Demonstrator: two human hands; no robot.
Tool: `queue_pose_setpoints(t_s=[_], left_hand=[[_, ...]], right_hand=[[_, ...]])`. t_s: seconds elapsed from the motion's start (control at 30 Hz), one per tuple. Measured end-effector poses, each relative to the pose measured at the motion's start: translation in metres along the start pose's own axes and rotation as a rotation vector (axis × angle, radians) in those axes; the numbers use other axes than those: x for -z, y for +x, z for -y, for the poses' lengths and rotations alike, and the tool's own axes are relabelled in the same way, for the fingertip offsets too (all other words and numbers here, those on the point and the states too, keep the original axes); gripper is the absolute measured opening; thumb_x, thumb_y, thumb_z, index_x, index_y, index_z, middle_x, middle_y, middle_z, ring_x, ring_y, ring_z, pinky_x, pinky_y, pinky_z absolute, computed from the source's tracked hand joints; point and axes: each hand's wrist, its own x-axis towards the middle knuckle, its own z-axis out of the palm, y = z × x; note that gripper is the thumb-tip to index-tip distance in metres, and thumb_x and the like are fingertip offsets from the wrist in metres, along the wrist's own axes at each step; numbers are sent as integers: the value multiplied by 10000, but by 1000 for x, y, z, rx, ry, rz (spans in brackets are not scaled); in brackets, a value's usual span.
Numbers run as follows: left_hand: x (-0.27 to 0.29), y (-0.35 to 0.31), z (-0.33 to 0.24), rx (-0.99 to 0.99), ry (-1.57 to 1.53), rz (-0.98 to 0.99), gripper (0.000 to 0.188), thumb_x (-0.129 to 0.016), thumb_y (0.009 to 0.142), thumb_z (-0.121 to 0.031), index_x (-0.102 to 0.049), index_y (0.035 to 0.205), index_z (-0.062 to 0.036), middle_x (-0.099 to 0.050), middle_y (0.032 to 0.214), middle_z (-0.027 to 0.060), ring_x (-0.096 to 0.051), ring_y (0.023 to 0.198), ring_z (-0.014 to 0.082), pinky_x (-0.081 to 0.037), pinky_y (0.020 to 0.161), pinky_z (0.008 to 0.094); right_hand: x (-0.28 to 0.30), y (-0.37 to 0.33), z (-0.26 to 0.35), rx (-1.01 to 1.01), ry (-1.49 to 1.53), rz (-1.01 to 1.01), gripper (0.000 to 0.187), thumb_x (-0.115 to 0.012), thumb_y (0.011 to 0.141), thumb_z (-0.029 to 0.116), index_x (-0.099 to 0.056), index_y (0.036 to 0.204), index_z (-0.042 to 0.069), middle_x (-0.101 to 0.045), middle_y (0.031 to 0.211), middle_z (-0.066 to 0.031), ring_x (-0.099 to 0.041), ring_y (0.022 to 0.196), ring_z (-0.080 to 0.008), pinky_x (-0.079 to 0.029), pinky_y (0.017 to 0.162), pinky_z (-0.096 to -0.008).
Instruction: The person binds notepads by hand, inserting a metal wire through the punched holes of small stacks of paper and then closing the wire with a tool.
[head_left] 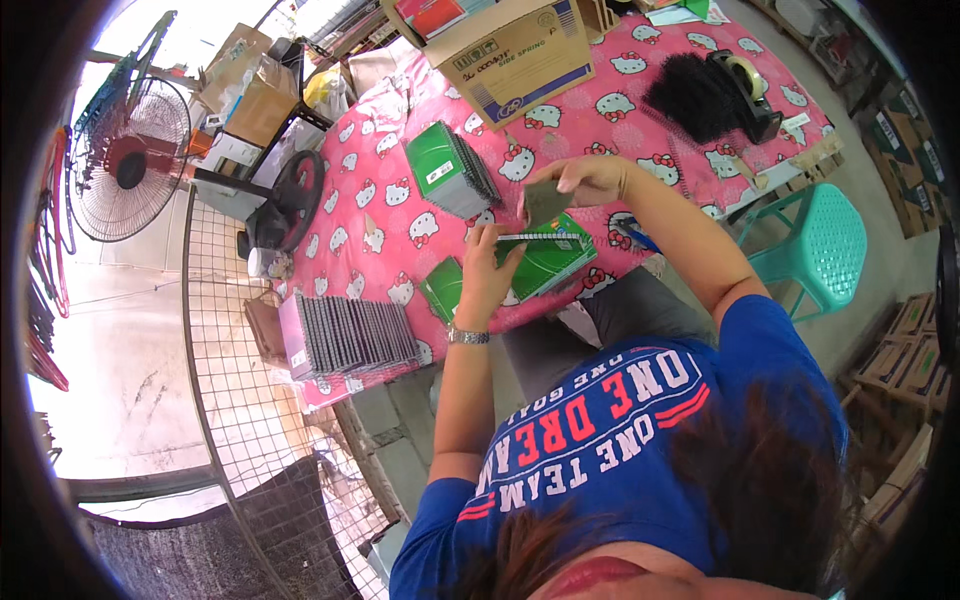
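A green notebook lies at the table's near edge, a row of holes or coil along its far side. My left hand grips its left end, thumb and fingers round the spine edge. Just above that spine, my right hand pinches a dark olive-grey flat piece, whose material I cannot make out. Another green cover shows left of the notebook, partly behind my left hand. Beyond it stands a stack of green spiral notebooks.
More spiral notebooks are stacked at the table's left corner. A cardboard box stands at the back. Black plastic coils lie beside a tape dispenser at the right. A turquoise stool stands off the right edge, a fan at far left.
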Motion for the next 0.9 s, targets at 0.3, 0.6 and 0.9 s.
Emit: queue_pose_setpoints(t_s=[0.3, 0.6, 0.9], left_hand=[[-11, 2, 32, 90, -387, 139, 305, -697, 880, -50, -519, 1128, -32, -577, 931, 27, -535, 806, 87, -450, 685, 239], [-8, 5, 29, 141, -475, 129, 269, -687, 891, -63, -517, 1098, -46, -582, 846, 9, -546, 719, 65, -429, 557, 200], [-32, -11, 7, 136, -711, -369, 198, -611, 945, -76, -562, 1123, -4, -614, 897, 37, -600, 696, 83, -544, 553, 235]], right_hand=[[-1, 15, -3, -193, -288, -101, 469, -713, 763, 220, -620, 1160, -10, -645, 1110, -72, -583, 1036, -130, -444, 925, -290], [27, 2, -37, -425, -921, -471, 665, -736, 746, 354, -543, 1328, 99, -569, 1319, -98, -522, 1227, -300, -423, 993, -453], [-54, -119, -151, -469, -1416, -1005, 729, -674, 827, 355, -381, 1441, 94, -409, 1449, -166, -363, 1353, -388, -303, 1100, -540]])
